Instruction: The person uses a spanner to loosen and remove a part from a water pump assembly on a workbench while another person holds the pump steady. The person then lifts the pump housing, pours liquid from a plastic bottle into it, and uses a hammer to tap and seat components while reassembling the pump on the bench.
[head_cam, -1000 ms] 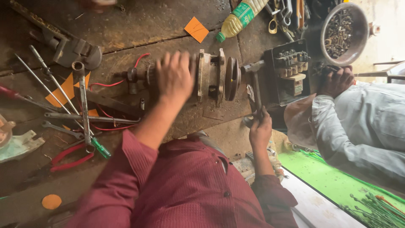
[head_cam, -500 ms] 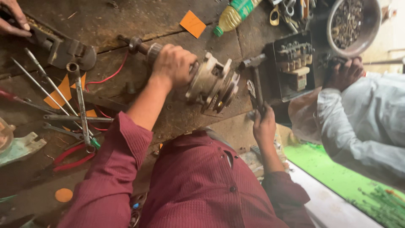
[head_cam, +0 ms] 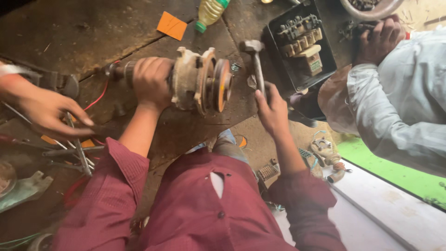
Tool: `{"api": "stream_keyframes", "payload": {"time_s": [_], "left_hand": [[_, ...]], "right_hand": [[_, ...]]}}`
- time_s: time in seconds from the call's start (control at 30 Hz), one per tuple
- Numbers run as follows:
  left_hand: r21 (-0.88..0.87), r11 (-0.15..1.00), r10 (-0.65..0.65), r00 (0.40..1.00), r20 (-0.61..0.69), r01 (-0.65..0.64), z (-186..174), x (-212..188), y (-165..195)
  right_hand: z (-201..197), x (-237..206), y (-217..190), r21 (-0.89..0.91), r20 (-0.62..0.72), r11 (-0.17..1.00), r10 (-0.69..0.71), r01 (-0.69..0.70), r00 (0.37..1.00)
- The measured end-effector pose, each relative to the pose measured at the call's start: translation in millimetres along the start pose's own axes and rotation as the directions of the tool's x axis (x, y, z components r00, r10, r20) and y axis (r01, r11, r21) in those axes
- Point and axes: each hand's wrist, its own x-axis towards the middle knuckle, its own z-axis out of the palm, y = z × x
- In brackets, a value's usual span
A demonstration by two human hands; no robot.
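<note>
My left hand (head_cam: 151, 81) has its grip clenched round the shaft end of the rusty motor assembly (head_cam: 200, 80), which lies on its side on the dark table (head_cam: 93, 28). Just right of the assembly, my right hand (head_cam: 272, 109) grasps the hammer (head_cam: 254, 58) by its handle, head pointing away from me

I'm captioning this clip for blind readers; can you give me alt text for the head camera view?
A person in a maroon shirt grips a rusty motor assembly on a worn workbench with the left hand and holds a hammer in the right hand. Another person's hand reaches over the tools at left; a person in a pale shirt works at right.
</note>
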Motion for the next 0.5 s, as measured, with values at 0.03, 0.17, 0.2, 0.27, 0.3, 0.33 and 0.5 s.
{"api": "stream_keyframes", "payload": {"time_s": [0.03,0.17,0.2,0.27,0.3,0.33,0.5], "left_hand": [[0.05,0.999,-0.002,1.0,-0.014,0.003,1.3,-7.5,2.8],[0.147,0.989,-0.017,0.999,-0.047,0.024,9.3,-25.2,9.3],[0.145,0.989,-0.017,0.999,-0.037,0.022,10.2,-27.5,9.4],[0.126,0.992,0.008,1.0,-0.023,-0.005,11.5,-29.8,8.6],[0.121,0.993,0.013,1.0,-0.01,-0.012,11.2,-31.0,7.8],[0.13,0.991,0.008,1.0,0.016,-0.01,10.9,-32.2,7.2],[0.21,0.978,-0.01,0.998,0.061,-0.003,10.8,-35.0,2.2]], "right_hand": [[1.1,-11.3,7.2,0.113,0.019,0.989,0.09,-0.092,0.996],[2.2,-58.8,28.3,0.76,0.181,0.638,-0.029,-0.121,0.983],[4.4,-67.4,26.8,0.795,0.187,0.586,0.011,-0.158,0.982],[7.5,-75.7,17.2,0.854,0.186,0.478,0.088,-0.205,0.979],[10.9,-76.9,9.6,0.878,0.194,0.419,0.13,-0.231,0.972],[14.9,-77.2,2.0,0.898,0.207,0.357,0.172,-0.257,0.963],[41.3,-68.6,-7.9,0.803,0.177,0.517,0.269,-0.297,0.947]]}}
